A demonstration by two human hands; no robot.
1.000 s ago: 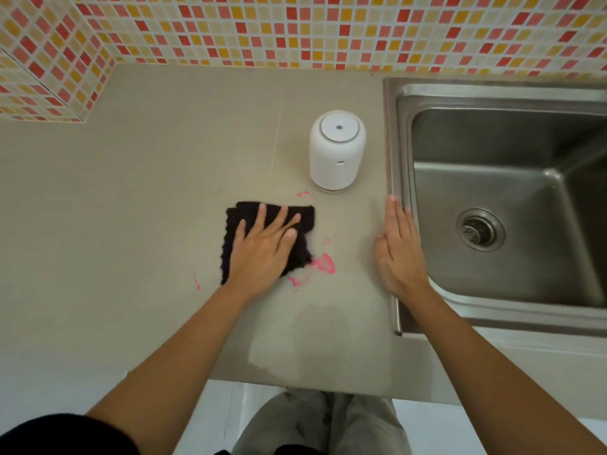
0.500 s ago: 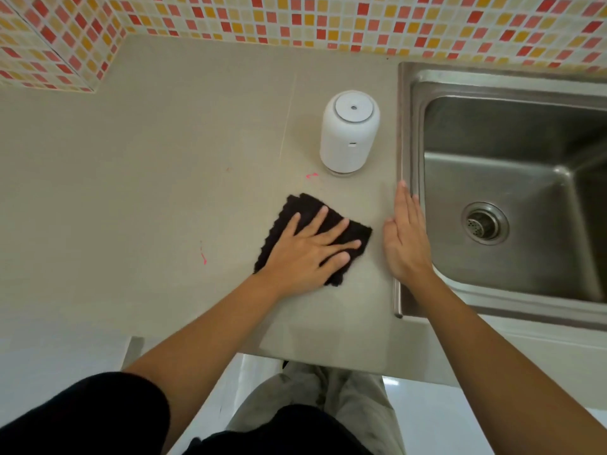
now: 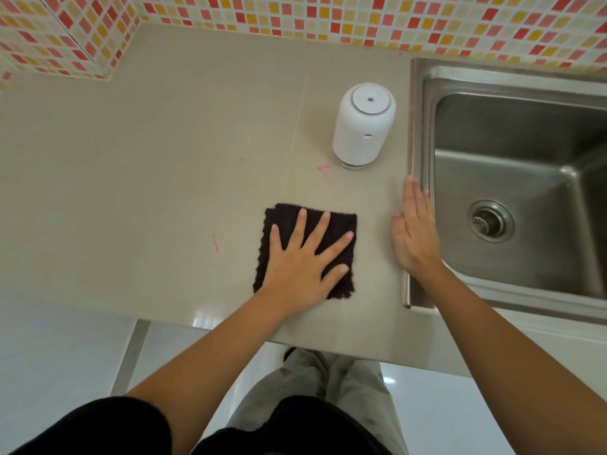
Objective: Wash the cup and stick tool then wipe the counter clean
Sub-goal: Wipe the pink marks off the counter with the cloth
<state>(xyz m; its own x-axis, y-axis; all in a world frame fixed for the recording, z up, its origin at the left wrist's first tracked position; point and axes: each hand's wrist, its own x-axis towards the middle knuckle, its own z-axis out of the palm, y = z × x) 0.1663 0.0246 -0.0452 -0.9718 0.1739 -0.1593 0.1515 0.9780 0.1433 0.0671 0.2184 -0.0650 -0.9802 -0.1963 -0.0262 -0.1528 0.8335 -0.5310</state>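
My left hand (image 3: 302, 261) lies flat on the black cloth (image 3: 341, 224), fingers straight and spread, pressing it to the counter (image 3: 164, 159) rather than gripping it. The cloth sits just left of the sink (image 3: 418, 126). My right hand (image 3: 415, 234) is between cloth and sink, also flat and holding nothing, with its outer edge along the sink's left rim. The cup and stick tool are not in view, so I judge this to be the wiping step.

Pink marks show on the counter. A small smear (image 3: 323, 168) lies near the sink's left rim, level with its back half. A thin streak (image 3: 215, 241) lies well left of the sink, about level with its drain.

For a good job I should put even weight through the whole palm so the cloth slides flat instead of bunching. I'd take the streak far from the sink first, then draw the strokes back toward the sink so they overlap. A white canister (image 3: 363, 126) stands just left of the sink's back corner. Near it I should go lightly and use only the cloth's edge, so nothing is knocked over
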